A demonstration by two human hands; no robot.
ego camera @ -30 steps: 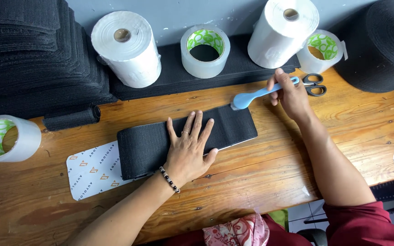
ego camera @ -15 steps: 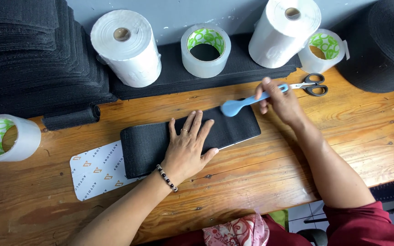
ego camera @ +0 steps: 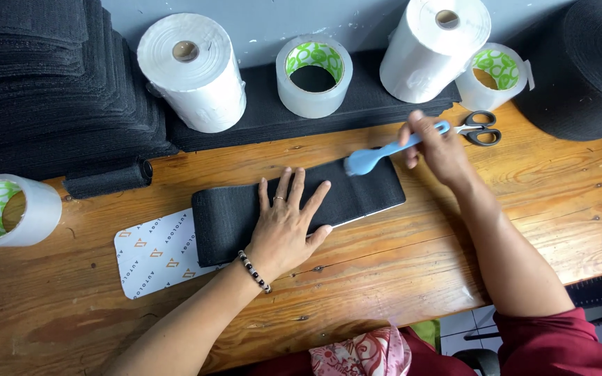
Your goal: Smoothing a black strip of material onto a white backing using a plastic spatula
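Note:
A flat black fabric-wrapped piece (ego camera: 228, 212) lies across the wooden table (ego camera: 398, 278). My left hand (ego camera: 287, 223) rests flat on its middle, fingers spread, with a beaded bracelet at the wrist. My right hand (ego camera: 437, 150) grips the handle of a light blue brush (ego camera: 374, 157), whose head sits over the right end of the black piece. A white printed card (ego camera: 155, 254) sticks out from under the piece's left end.
Black-handled scissors (ego camera: 481, 129) lie just right of my right hand. Two white paper rolls (ego camera: 193, 73) (ego camera: 437, 49) and three clear tape rolls (ego camera: 313, 76) (ego camera: 496, 76) (ego camera: 8, 209) stand around. Stacked black fabric (ego camera: 43, 90) fills the left rear, a big black roll (ego camera: 587, 69) the right rear.
My right hand lifted the blue brush from beside the scissors and brought it left and down onto the right end of the black piece. My left hand stayed pressed flat.

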